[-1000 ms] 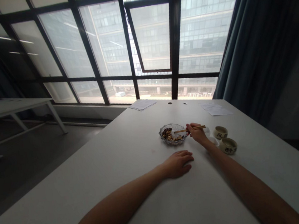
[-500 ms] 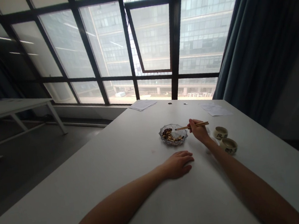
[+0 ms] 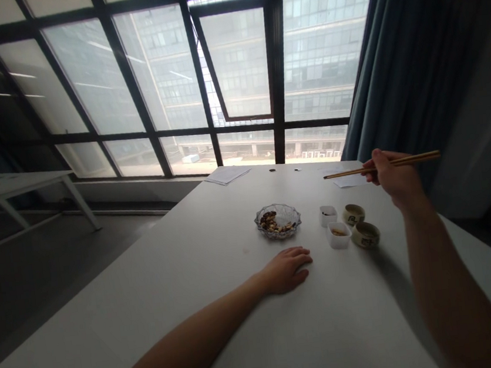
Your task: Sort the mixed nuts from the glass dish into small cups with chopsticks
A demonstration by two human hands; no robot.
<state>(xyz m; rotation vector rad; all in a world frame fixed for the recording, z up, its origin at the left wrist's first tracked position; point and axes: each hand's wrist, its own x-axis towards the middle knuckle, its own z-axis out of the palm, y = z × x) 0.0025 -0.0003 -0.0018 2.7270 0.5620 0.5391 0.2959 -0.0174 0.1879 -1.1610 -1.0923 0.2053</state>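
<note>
My right hand [image 3: 393, 176] is raised high at the right, shut on a pair of wooden chopsticks [image 3: 380, 164] held level, with their tips pointing left and well away from the dish. A ribbed glass dish [image 3: 277, 221] holding mixed nuts stands on the white table [image 3: 218, 258], just beyond my left hand [image 3: 287, 271]. That hand rests flat on the tabletop, holding nothing. To the right stand two small white square cups [image 3: 338, 235] with bits inside, beside two cream ceramic tea cups [image 3: 365, 234].
Loose papers [image 3: 227, 175] lie at the table's far edge, with more papers [image 3: 349, 181] at the far right. A large window and dark curtains stand behind the table. Another white table [image 3: 6, 187] stands to the left beyond the table's edge.
My right hand has lifted up and right with the chopsticks, away from the dish, uncovering the white cups. My left hand has not moved; the view has shifted slightly.
</note>
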